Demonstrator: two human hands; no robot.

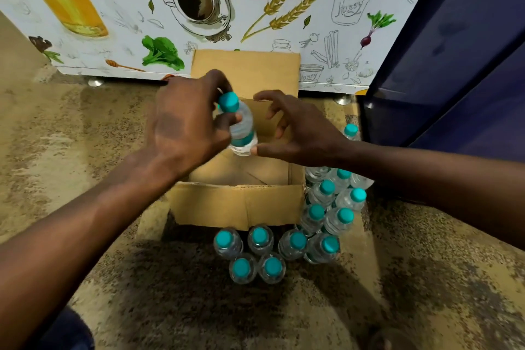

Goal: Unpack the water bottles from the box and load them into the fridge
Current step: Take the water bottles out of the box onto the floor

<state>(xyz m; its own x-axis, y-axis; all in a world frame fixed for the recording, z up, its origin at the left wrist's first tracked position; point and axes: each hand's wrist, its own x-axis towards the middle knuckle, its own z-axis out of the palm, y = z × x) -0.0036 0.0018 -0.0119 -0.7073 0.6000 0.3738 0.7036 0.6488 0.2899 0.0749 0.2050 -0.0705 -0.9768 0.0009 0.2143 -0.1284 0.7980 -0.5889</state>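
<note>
Reaching in from the lower left, the left hand (181,128) is wrapped around a bottle (240,128) with a teal cap (228,102), holding it tilted above the open box (241,179). The thumb presses on the bottle's near side just under the cap, and the fingers curl round behind the neck. The bottle is somewhat blurred. Under it, the part of the box interior that shows is bare cardboard; the near flap hangs down toward the camera and the far flap stands up against the printed cabinet (113,28) behind. Below the near flap, six bottles (255,253) stand upright on the speckled floor (71,150), touching one another in two rows. Right of the held bottle, the right hand (298,133) is spread open with the fingers curved; its thumb tip is at the bottle's lower end, though whether it touches is unclear. Further right, more bottles (332,204) crowd against the box's right side beneath the right forearm, most upright, and one stands apart further back. A dark blue fridge door (460,65) fills the right edge.
</note>
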